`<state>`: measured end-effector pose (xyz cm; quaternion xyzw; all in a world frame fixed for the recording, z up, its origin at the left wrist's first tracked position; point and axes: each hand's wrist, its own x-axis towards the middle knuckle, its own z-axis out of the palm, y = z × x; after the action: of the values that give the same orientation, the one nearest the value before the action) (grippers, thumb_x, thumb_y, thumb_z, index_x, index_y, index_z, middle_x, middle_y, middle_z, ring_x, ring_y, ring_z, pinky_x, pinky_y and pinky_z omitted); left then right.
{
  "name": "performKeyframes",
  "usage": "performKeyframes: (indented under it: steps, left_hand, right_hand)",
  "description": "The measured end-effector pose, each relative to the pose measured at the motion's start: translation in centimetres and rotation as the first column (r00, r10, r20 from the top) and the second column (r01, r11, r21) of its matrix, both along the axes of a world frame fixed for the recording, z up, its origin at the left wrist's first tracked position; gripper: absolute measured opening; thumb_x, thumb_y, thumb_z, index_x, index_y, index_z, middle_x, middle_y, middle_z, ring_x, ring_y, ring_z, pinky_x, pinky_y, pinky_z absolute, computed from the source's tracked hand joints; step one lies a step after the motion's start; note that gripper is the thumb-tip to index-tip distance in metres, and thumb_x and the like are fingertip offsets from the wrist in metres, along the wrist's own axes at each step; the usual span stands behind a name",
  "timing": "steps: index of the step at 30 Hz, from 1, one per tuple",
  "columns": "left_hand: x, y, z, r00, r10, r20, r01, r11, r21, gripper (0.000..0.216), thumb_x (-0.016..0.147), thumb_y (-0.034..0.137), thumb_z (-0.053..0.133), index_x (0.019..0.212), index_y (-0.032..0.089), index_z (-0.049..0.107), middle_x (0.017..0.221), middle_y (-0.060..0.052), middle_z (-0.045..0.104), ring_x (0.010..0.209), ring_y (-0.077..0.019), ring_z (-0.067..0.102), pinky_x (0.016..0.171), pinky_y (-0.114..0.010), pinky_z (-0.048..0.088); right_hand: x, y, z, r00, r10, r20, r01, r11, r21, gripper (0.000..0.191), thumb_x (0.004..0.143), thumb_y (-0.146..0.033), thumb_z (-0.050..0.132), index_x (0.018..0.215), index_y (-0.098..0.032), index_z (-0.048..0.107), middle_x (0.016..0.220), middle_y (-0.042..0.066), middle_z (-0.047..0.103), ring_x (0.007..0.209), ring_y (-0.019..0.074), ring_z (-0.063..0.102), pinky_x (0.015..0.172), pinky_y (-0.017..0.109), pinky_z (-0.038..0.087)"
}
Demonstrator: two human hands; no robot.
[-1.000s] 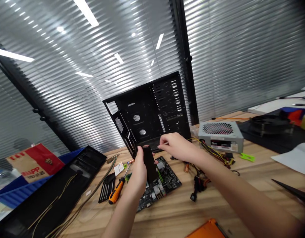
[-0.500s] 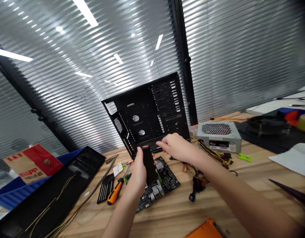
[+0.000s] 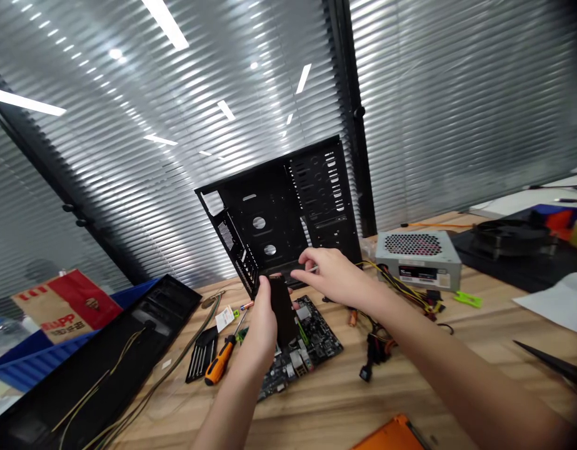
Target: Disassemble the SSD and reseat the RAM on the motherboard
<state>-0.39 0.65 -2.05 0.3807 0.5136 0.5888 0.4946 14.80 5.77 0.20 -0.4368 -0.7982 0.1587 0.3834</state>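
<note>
My left hand (image 3: 264,315) is closed around a dark, flat rectangular piece (image 3: 282,309), held tilted upright over the motherboard (image 3: 316,331). Its thumb lies on the near edge, and fingertips show on the far side. To the right of this piece, my right hand (image 3: 328,272) is bent into a pinch, with a small, thin, silvery thing (image 3: 312,269) at its fingers, too small to name. Behind both hands stands an open black computer case (image 3: 279,206). An orange-and-black screwdriver (image 3: 219,362) lies left of the motherboard, beside a black bit holder (image 3: 201,356).
A grey power supply (image 3: 417,259) with bundled cables (image 3: 375,350) sits to the right. A black case panel (image 3: 91,369) and a blue bin (image 3: 23,369) occupy the left. An orange object (image 3: 391,434) lies near the front edge; dark tweezers (image 3: 551,362) lie far right.
My right hand has shifted slightly left and its fingers have curled, so a small silvery thing now shows at them. My left hand keeps its hold. The whole view has shifted slightly.
</note>
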Motion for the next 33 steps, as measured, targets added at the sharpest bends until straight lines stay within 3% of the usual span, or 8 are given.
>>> performKeyframes:
  steps: [5, 13, 19, 22, 26, 33]
  left_hand:
    - [-0.27, 0.16, 0.14, 0.999, 0.033, 0.004, -0.033, 0.999, 0.027, 0.061, 0.087, 0.066, 0.04, 0.121, 0.019, 0.057, 0.091, -0.008, 0.069, 0.067, -0.0194, 0.067, 0.053, -0.026, 0.05]
    - [-0.29, -0.11, 0.44, 1.0, 0.023, 0.014, -0.024, 0.997, 0.069, 0.056, 0.09, 0.061, 0.038, 0.121, 0.017, 0.055, 0.092, -0.008, 0.069, 0.069, -0.0192, 0.067, 0.053, -0.026, 0.051]
    - [-0.42, -0.21, 0.38, 1.0, 0.022, 0.006, -0.022, 0.996, 0.085, 0.059, 0.086, 0.065, 0.044, 0.12, 0.018, 0.057, 0.092, -0.008, 0.069, 0.069, -0.0193, 0.067, 0.055, -0.026, 0.052]
    - [-0.51, -0.11, 0.35, 0.999, 0.032, 0.005, -0.032, 0.996, 0.085, 0.061, 0.085, 0.067, 0.045, 0.12, 0.018, 0.058, 0.092, -0.008, 0.069, 0.07, -0.0196, 0.067, 0.056, -0.027, 0.052]
    - [-0.55, 0.07, 0.19, 1.0, 0.03, 0.004, -0.03, 0.997, 0.07, 0.061, 0.086, 0.067, 0.042, 0.121, 0.019, 0.057, 0.093, -0.008, 0.069, 0.069, -0.0196, 0.068, 0.054, -0.026, 0.051]
    - [-0.58, 0.47, -0.17, 0.999, 0.027, -0.028, -0.025, 0.998, 0.051, 0.059, 0.088, 0.065, 0.04, 0.12, 0.019, 0.057, 0.09, -0.007, 0.069, 0.072, -0.0205, 0.068, 0.056, -0.026, 0.051]
  right_hand:
    - [-0.02, -0.03, -0.03, 0.99, 0.025, 0.139, -0.006, 0.991, -0.132, 0.047, 0.095, -0.042, 0.041, 0.059, -0.018, 0.06, 0.058, 0.004, 0.061, 0.054, 0.0157, 0.054, 0.052, 0.027, 0.031]
    - [0.0, 0.14, -0.18, 0.999, 0.044, 0.03, -0.044, 0.999, -0.003, 0.019, 0.085, -0.032, 0.061, 0.071, -0.02, 0.066, 0.067, -0.001, 0.064, 0.061, 0.0124, 0.053, 0.055, 0.024, 0.032]
    - [-0.08, -0.19, -0.18, 0.998, 0.053, -0.029, -0.052, 0.998, 0.037, 0.009, 0.082, -0.027, 0.063, 0.075, -0.022, 0.066, 0.073, -0.002, 0.066, 0.067, 0.0127, 0.057, 0.059, 0.024, 0.035]
    - [-0.23, -0.43, -0.07, 0.999, 0.033, -0.027, -0.033, 0.999, 0.011, 0.017, 0.085, -0.035, 0.061, 0.078, -0.021, 0.068, 0.075, 0.001, 0.068, 0.069, 0.0145, 0.059, 0.059, 0.025, 0.036]
    - [-0.27, -0.35, -0.05, 0.996, 0.005, 0.088, 0.001, 0.998, -0.06, 0.04, 0.092, -0.041, 0.046, 0.065, -0.02, 0.065, 0.058, 0.001, 0.061, 0.054, 0.0141, 0.052, 0.053, 0.027, 0.03]
    - [-0.22, 0.26, -0.4, 0.997, 0.056, 0.046, -0.056, 0.998, -0.015, 0.019, 0.087, -0.03, 0.059, 0.074, -0.019, 0.068, 0.067, 0.0, 0.065, 0.062, 0.0133, 0.054, 0.056, 0.025, 0.032]
